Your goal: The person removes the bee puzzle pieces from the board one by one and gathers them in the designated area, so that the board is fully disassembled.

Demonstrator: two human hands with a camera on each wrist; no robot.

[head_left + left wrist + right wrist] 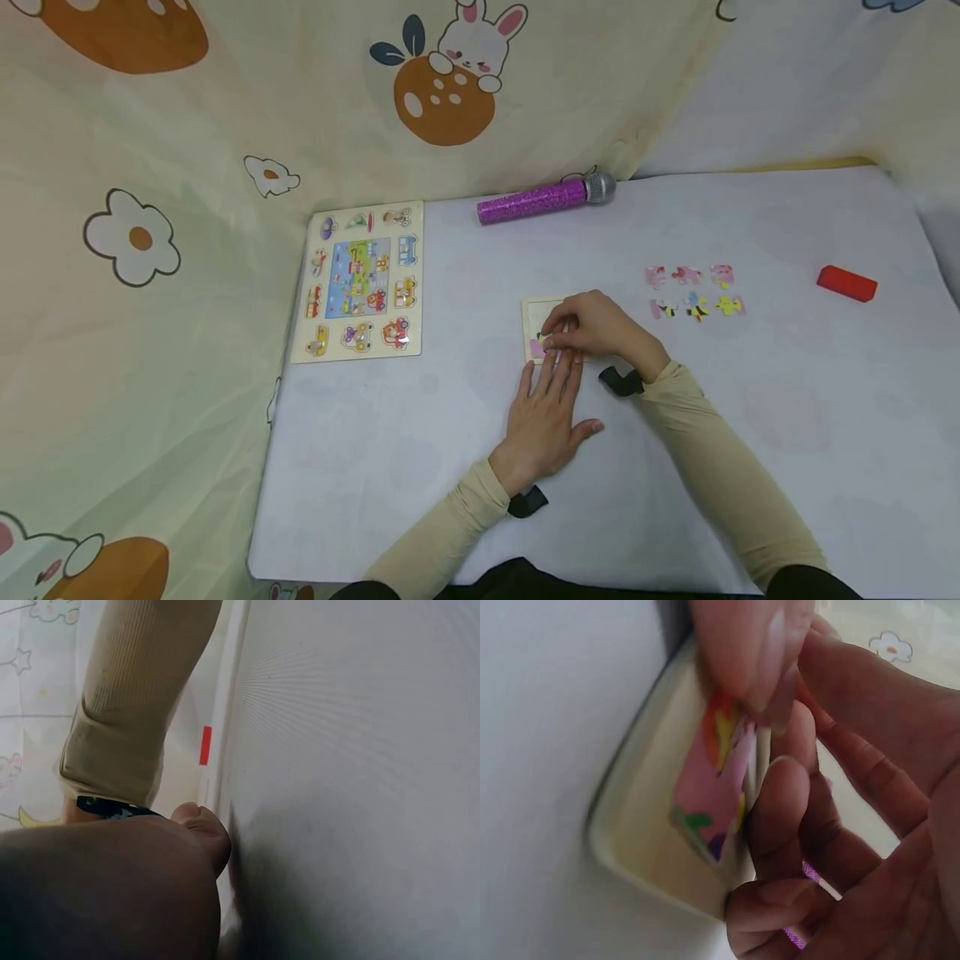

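Observation:
A small pale puzzle tray (532,310) lies on the table in front of the person, largely covered by both hands. My right hand (597,323) is over it with bent fingers, pinching a puzzle piece. In the right wrist view this pink puzzle piece (712,776), marked with orange, yellow, green and purple, stands tilted against the tray. My left hand (542,421) is stretched out, its straight fingertips at the tray's near edge and touching the piece's upper end. Only the thumb side of the left hand shows in the left wrist view.
Several loose pink and yellow puzzle pieces (697,307) lie in two rows right of the tray. Farther right is a red block (847,283). A purple glittery microphone (532,202) rests at the back edge, and a vehicle puzzle board (318,321) lies at the left.

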